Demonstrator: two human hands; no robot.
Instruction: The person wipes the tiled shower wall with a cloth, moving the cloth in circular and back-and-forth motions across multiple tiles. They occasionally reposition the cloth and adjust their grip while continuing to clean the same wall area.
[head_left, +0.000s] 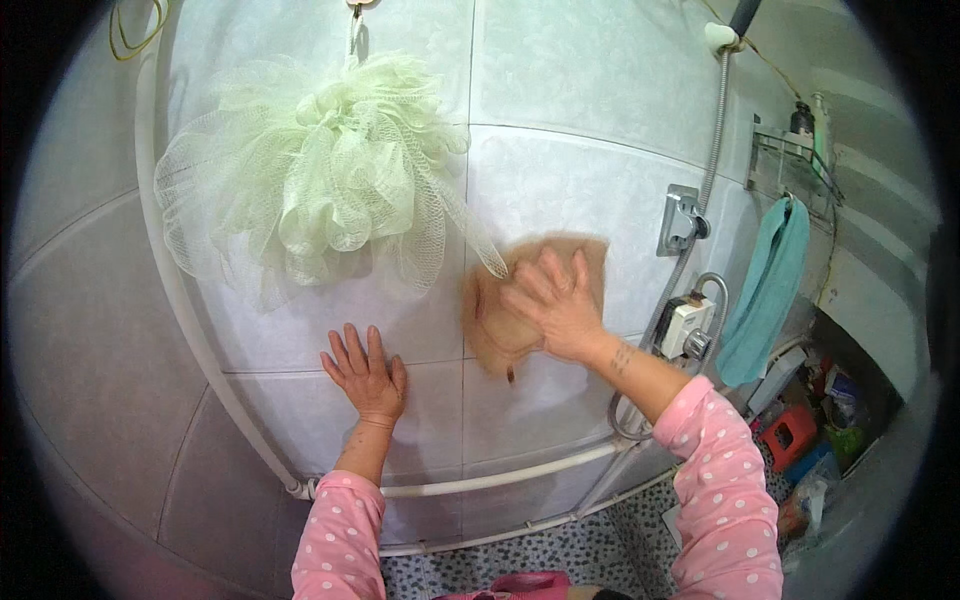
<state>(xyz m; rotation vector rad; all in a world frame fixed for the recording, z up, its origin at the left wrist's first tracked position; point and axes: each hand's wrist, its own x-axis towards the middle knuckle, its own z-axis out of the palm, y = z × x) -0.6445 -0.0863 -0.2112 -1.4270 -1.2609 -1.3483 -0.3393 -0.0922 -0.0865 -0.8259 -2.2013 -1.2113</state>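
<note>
My right hand presses a brown cloth flat to the tiled wall, its fingers spread over the fabric and slightly blurred. A small loop hangs from the cloth's lower edge. Lower and to the left, my left hand lies palm down on the bare tile with fingers apart, holding nothing. A pale green mesh bath puff hangs from a hook above both hands, and one strand of it reaches to the cloth's upper left part.
White pipes run along the wall's left side and bottom. At right are a shower hose, a metal bracket, a water control box, a teal towel and a corner shelf. A red plastic stool stands among clutter below.
</note>
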